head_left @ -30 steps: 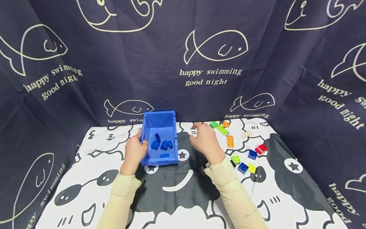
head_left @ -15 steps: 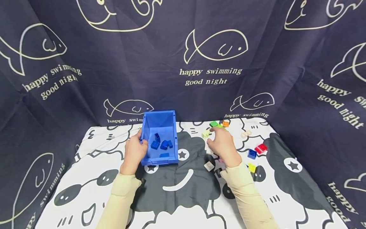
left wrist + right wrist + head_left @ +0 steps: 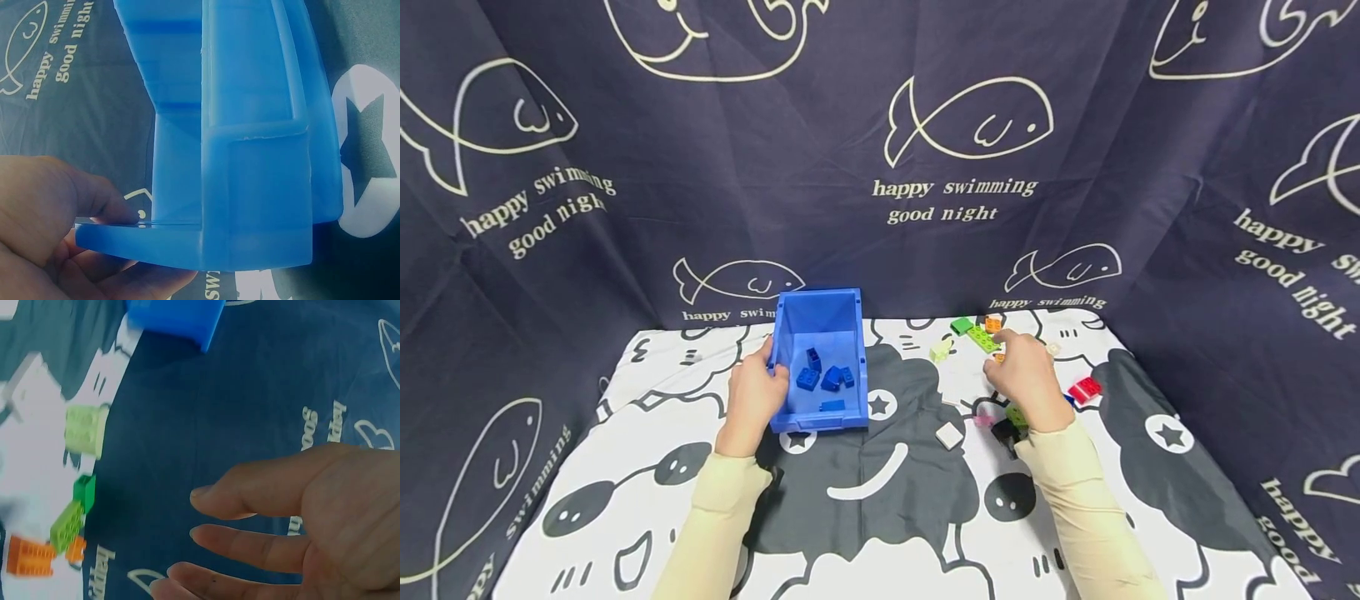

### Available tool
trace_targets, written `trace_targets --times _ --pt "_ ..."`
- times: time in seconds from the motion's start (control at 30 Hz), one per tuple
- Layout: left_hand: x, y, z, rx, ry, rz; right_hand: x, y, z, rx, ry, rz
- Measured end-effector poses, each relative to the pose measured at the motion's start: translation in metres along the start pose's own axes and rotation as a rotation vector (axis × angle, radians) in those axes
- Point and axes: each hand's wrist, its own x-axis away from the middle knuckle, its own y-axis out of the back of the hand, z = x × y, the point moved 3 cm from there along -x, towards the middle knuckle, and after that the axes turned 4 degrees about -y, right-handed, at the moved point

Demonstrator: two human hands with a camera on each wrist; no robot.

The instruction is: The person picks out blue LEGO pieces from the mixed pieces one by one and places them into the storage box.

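Head view: left hand (image 3: 756,393) closed on the left side of a blue bin (image 3: 818,312), with several blue bricks (image 3: 808,379) on the bin's floor. Left wrist view: bin's edge pinched between thumb on one face and fingers (image 3: 134,281) on the other. Right hand (image 3: 1028,379) well apart from the bin, over the right part of a cloth-covered surface (image 3: 640,442), holding nothing, with a visible gap between thumb and index finger. Within that gap, as seen from the head, a sliver of a larger orange brick (image 3: 999,357), otherwise hidden by the hand; contact impossible to tell from there. Just beside the index fingertip, a lime-green brick (image 3: 981,337), studs up, near a green brick (image 3: 961,326) and a smaller orange brick (image 3: 992,324). Left of the right hand, a pale green brick (image 3: 940,350); closer to the camera, a white brick (image 3: 949,435) and a pink piece (image 3: 983,421). Right of the wrist, a red brick (image 3: 1085,390). Right wrist view: fingers loosely spread, thumb apart, bricks off to the left across a stretch of dark cloth (image 3: 144,450).
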Motion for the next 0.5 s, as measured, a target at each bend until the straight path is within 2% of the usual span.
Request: trace_targets --times 0.3,0.5 --pt "-0.002 -0.003 0.0 -0.005 -0.007 0.007 -0.001 0.017 -0.05 0.038 -0.106 0.0" --pt "-0.001 -0.002 0.002 0.005 -0.001 -0.002 -0.002 0.031 -0.075 0.047 -0.18 -0.004"
